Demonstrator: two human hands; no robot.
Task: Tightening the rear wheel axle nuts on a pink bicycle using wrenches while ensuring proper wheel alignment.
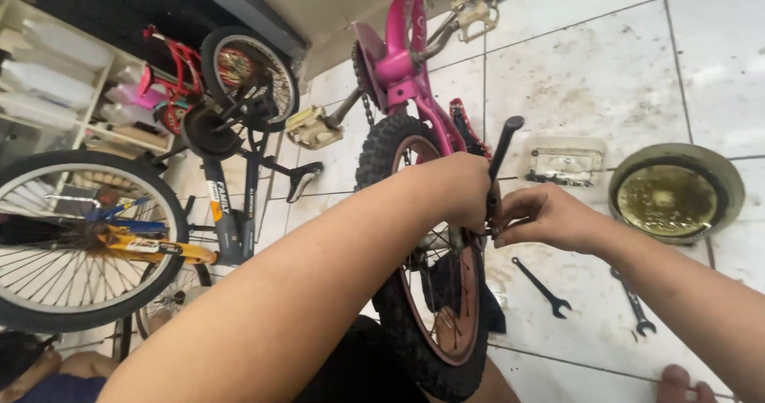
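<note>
Wheel [430, 291] nut: my left hand [454, 192] grips a black tool [502, 152], right hand [542, 216] pinches at the axle; I'd seat it squarely, turning steadily.

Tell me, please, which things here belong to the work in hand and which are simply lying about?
In hand:
left hand and right hand at the hub of the pink bike's wheel
black tool handle between them

Lying about:
two spanners on the floor tiles
round pan
small tray
other bicycles
</note>
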